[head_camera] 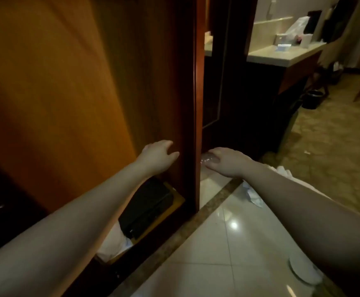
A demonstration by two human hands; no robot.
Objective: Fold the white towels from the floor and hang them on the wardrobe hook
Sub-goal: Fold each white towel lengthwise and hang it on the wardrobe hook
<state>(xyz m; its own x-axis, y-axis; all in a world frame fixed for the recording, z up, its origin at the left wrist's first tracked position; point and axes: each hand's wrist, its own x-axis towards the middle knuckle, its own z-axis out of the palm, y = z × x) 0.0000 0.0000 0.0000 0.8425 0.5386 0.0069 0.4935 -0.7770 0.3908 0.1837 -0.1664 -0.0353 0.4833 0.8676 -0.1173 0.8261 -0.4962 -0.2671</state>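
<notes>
Left hand [157, 156] grip released by wooden wardrobe panel [67, 82] | right hand [224, 161] grasping clear plastic bottle [207, 160]

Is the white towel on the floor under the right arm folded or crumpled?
Crumpled: the towel lies bunched in irregular folds on the tile floor, partly hidden by the right arm.

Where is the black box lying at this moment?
In the head view, the black box lies low on the wardrobe floor, left of the wooden door edge, below the left hand and above a white cloth.
</notes>
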